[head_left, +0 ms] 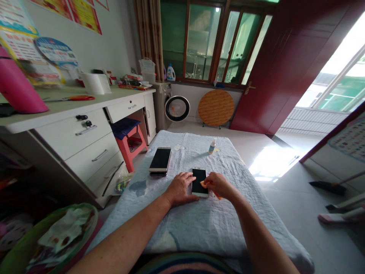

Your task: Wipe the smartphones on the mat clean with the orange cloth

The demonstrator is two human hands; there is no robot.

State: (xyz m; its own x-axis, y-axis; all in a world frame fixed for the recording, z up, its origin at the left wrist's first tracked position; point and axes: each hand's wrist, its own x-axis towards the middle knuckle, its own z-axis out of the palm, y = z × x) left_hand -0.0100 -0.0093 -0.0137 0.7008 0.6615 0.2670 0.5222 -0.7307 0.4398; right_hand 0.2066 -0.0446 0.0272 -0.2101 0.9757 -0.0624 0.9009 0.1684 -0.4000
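In the head view, a white-framed phone [199, 179] lies screen up, between the person's hands, on a surface [182, 228] covered with pale blue, wrinkled fabric. The left hand [180, 188] is spread wide, its fingers at the phone's left edge and its thumb reaching along the bottom edge. The right hand [219, 185] pinches a small orange cloth [203, 184] against the right part of the dark screen; more orange shows beneath that hand. To the left of the phone, well apart from the right hand, is a stack of phones [160, 160], screen up on top. Beyond the phone, towards the right, a small spray bottle [211, 147] stands upright.
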